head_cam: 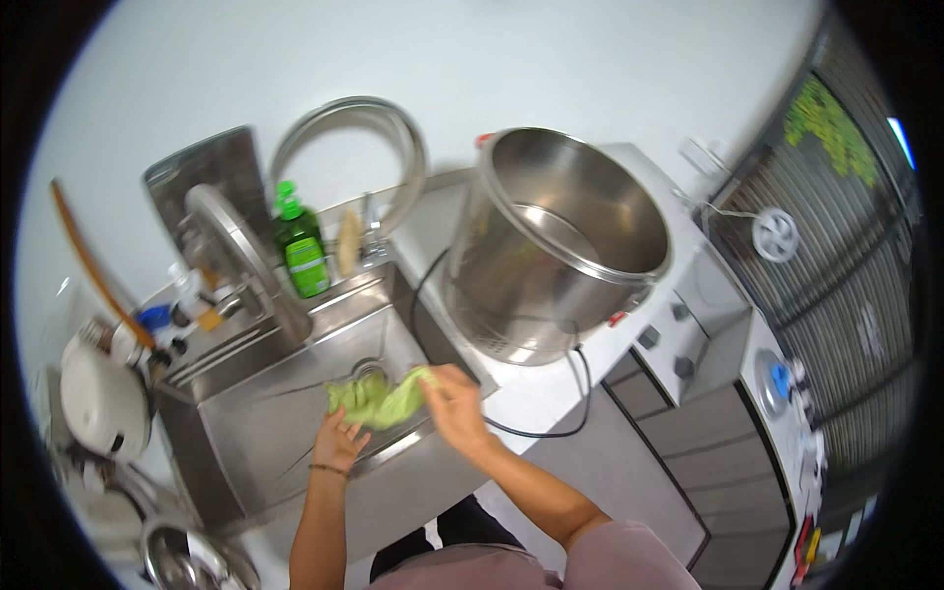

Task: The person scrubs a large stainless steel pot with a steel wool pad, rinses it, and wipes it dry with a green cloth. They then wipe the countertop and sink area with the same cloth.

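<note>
A light green cloth (380, 402) hangs over the stainless steel sink (258, 413), twisted and blurred by motion. My right hand (453, 402) pinches its right end above the sink's front right corner. My left hand (341, 442) is just below the cloth's left end, palm up with its fingers apart. Whether those fingers touch the fabric cannot be told. Part of the round drain (369, 366) shows behind the cloth. A curved steel faucet (243, 240) rises at the sink's back edge.
Right of the sink stands a large, uncovered stainless steel pot (509, 295); a black cord (542, 435) loops over the counter edge. Behind the sink are a green soap bottle (302, 254) and a metal ring (417, 147). A white appliance (103, 398) sits at left.
</note>
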`<state>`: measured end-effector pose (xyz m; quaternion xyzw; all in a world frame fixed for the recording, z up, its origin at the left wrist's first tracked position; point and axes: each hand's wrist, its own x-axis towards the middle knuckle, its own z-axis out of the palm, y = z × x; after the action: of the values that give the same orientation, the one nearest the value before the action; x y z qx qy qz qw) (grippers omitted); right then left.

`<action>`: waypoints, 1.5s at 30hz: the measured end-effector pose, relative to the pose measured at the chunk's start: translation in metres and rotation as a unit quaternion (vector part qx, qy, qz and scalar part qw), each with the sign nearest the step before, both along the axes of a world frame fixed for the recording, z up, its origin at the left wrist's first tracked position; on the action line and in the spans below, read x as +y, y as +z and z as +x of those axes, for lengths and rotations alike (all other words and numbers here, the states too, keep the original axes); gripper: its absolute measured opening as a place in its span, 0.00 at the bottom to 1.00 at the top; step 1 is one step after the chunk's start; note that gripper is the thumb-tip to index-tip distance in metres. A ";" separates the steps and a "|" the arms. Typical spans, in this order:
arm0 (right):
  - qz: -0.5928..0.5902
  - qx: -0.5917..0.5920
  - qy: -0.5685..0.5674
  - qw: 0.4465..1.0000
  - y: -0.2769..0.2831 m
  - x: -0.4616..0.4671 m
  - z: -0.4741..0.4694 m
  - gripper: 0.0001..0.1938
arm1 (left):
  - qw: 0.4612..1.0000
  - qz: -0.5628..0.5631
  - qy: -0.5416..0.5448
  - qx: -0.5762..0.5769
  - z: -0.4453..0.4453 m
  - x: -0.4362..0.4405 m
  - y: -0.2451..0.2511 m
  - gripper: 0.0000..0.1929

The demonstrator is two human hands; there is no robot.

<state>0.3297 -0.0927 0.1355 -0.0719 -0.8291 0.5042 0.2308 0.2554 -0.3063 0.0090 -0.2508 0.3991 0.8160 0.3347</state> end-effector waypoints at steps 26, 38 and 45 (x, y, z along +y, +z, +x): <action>0.473 0.100 -0.134 0.865 0.132 0.237 0.020 0.17 | 0.692 -0.285 0.253 0.613 0.000 0.401 0.105 0.28; 0.485 0.135 -0.095 0.859 0.126 0.242 0.019 0.10 | 0.904 -0.107 0.024 0.414 0.049 0.411 0.033 0.22; 0.456 0.136 -0.030 0.879 0.129 0.266 0.046 0.19 | 0.588 -0.201 0.172 0.764 -0.092 0.343 0.213 0.14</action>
<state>0.3756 0.1734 0.2648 0.0859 -0.9253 0.0685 0.3630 0.1635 0.0364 0.2224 0.3405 0.6112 0.6491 -0.2986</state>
